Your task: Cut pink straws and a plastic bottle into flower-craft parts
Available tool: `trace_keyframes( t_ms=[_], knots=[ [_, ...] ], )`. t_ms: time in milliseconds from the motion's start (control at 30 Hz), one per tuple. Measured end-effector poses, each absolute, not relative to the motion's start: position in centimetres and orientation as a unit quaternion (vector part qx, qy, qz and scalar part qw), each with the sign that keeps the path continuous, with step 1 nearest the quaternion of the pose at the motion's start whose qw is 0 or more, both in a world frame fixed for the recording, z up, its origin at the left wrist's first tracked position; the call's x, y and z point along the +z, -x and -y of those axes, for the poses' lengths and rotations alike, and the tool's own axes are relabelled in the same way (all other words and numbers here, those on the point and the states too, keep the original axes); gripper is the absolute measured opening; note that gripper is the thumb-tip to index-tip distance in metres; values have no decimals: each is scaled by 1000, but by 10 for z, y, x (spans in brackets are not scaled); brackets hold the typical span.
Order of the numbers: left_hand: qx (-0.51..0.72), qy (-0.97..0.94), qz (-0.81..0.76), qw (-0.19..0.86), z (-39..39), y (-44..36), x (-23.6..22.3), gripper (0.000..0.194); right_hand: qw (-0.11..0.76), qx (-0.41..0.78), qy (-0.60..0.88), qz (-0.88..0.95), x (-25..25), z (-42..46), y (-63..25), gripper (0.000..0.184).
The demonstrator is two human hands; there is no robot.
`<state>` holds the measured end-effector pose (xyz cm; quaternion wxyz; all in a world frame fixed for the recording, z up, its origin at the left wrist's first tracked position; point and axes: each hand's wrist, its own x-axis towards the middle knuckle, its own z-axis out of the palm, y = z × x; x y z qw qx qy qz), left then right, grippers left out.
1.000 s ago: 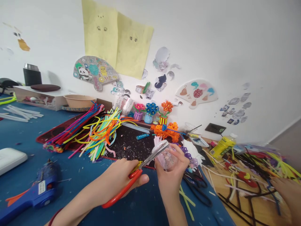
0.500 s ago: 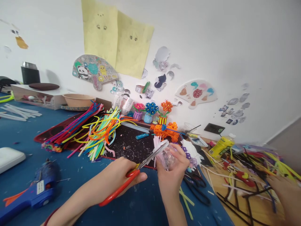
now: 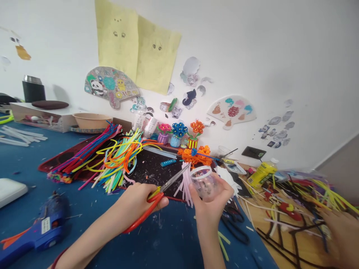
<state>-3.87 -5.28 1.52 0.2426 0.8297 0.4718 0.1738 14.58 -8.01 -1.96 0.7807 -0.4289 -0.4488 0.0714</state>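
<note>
Left hand (image 3: 137,203): fingers around red-handled scissors (image 3: 146,213), blades beside cup.
Right hand (image 3: 210,213): fingers curled round clear cup (image 3: 202,186), rim left exposed, above blue worktop (image 3: 168,241), toward its right edge.

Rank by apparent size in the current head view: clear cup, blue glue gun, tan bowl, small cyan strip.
1. Blue glue gun
2. Clear cup and tan bowl: too close to rank
3. Small cyan strip
</note>
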Motion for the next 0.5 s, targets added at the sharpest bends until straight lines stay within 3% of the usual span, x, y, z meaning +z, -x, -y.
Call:
trace_keyframes(
  t_ms=[100, 233, 500],
  knots=[
    [193, -821, -478, 247, 54, 38, 13, 28, 783, 173, 431, 414, -16, 82, -145, 66],
    [238, -807, -477, 253, 54, 37, 11, 28, 778, 291, 411, 376, -12, 85, -142, 69],
    [265, -778, -510, 253, 52, 37, 21, 28, 737, 475, 325, 355, -12, 84, -151, 40]
  ],
)
